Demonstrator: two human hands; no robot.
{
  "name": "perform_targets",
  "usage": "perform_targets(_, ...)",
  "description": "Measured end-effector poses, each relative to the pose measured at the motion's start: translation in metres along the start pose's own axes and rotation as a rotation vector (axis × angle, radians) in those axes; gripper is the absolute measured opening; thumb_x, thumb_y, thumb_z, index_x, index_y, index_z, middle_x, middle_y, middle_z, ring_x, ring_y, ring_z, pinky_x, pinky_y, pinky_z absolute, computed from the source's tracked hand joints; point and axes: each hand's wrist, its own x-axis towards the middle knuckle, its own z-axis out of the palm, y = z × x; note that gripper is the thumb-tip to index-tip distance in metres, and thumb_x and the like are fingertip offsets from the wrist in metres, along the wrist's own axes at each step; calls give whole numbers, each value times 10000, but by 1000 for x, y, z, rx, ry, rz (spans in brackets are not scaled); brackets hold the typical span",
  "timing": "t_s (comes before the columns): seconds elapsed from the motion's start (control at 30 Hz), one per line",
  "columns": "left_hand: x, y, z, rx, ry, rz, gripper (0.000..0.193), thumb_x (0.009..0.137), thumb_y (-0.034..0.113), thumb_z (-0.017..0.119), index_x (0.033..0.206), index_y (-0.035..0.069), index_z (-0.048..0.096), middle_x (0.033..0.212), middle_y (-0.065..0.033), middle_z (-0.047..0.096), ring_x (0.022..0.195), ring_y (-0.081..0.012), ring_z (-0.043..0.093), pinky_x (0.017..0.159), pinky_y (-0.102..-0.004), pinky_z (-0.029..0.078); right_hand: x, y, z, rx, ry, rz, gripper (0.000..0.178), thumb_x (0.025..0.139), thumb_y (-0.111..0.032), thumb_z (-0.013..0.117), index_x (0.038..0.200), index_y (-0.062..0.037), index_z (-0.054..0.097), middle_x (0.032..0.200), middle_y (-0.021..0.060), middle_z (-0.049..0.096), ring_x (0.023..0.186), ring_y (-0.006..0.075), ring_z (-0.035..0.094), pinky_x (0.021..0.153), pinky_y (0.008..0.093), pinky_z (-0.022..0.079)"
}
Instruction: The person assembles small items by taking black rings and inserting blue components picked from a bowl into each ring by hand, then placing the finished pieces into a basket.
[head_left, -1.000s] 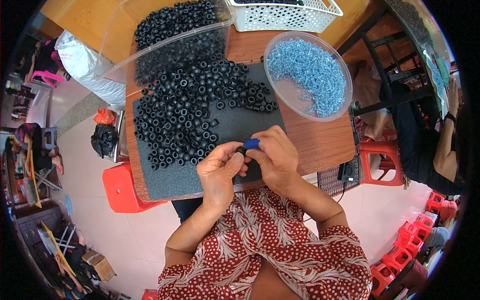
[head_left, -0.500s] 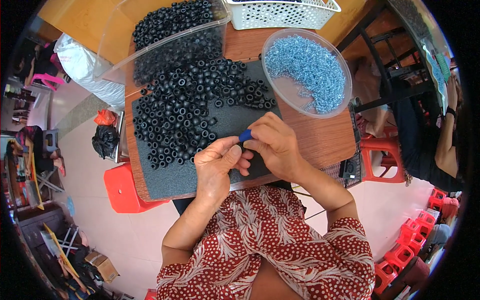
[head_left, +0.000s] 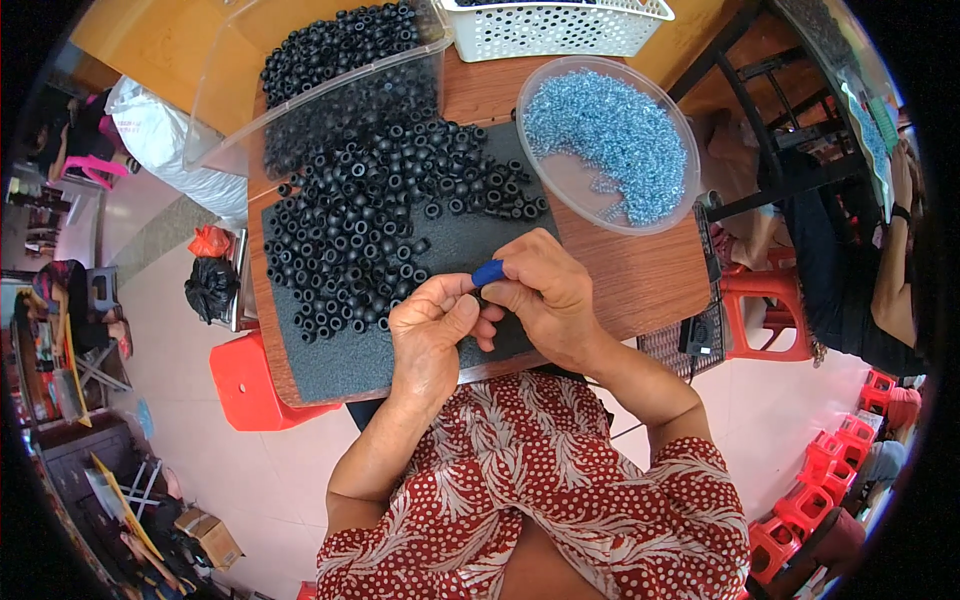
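My left hand [head_left: 432,325] and my right hand [head_left: 548,300] meet over the near edge of a dark grey mat [head_left: 340,367], fingertips pressed together. Pinched between them is a small black ring-shaped piece [head_left: 479,298], mostly hidden by the fingers. A blue sleeve [head_left: 488,273] covers the tip of my right index finger. Beyond my hands, many black ring-shaped pieces [head_left: 355,240] lie heaped on the mat. Far to the right stands a round clear plastic tub [head_left: 583,204] with small light-blue translucent pieces [head_left: 620,135] in it.
A clear plastic bin [head_left: 225,135] of more black pieces lies tipped toward the mat at the far left. A white perforated basket [head_left: 560,36] stands at the wooden table's [head_left: 650,280] far edge. Red stools [head_left: 250,385] flank the table; another person's arm [head_left: 893,270] shows at right.
My hands stay together in nearly the same place. The right index finger has shifted slightly left, and its blue sleeve shows more. The view has moved a little.
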Motion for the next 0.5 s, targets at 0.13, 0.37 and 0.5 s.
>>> perform_targets(0.13,-1,1,1,-5,-12,3,150,879,42,554,992,-53,580,785,-128,640,610,-141,584,536,-250,482,-1,1,1,6,-18,-1,140,675,3,677,802,-24,625,789,90,584,759,245,537,647,335,433)
perform_targets(0.37,0,1,6,-1,4,1,154,881,62,567,981,-51,596,793,-119,643,608,-124,577,528,-236,473,-2,4,0,-49,30,-80,150,674,13,669,809,-26,615,778,96,572,747,255,533,644,347,425)
perform_targets(0.5,0,-2,5,10,1,16,151,877,73,579,959,-51,605,784,-111,646,609,-118,578,519,-225,463,-6,0,1,-108,35,-102,147,681,27,652,812,-20,606,782,97,571,742,258,529,643,355,414)
